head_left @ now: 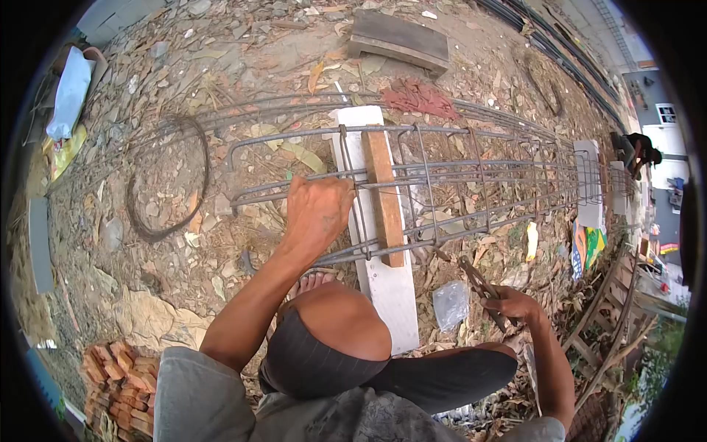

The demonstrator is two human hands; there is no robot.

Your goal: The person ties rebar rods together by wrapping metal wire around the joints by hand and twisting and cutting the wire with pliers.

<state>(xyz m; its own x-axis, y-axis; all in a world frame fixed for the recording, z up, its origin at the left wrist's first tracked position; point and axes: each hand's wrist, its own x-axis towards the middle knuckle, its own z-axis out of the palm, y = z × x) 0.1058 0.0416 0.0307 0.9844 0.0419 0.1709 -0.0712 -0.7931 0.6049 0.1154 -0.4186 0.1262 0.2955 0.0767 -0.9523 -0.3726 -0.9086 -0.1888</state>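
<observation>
A long rebar cage [482, 193], made of lengthwise bars and tied stirrups, lies across in front of me. My left hand [321, 212] is closed on its middle bars, right beside a stirrup [361, 221] near the cage's left end. Whether a tie wire is pinched in those fingers I cannot tell. On the right, below the cage and apart from it, my right hand [513, 304] grips a pair of pincers [476, 280]. A wooden block [385, 206] stands inside the cage, against a white block [389, 302] that runs underneath.
A coil of wire [202, 180] lies on the littered ground at left. Broken bricks [118, 383] are piled at lower left. A grey channel-shaped block [401, 43] sits beyond the cage. Another white block [589, 184] supports the far end, where a person [639, 153] crouches.
</observation>
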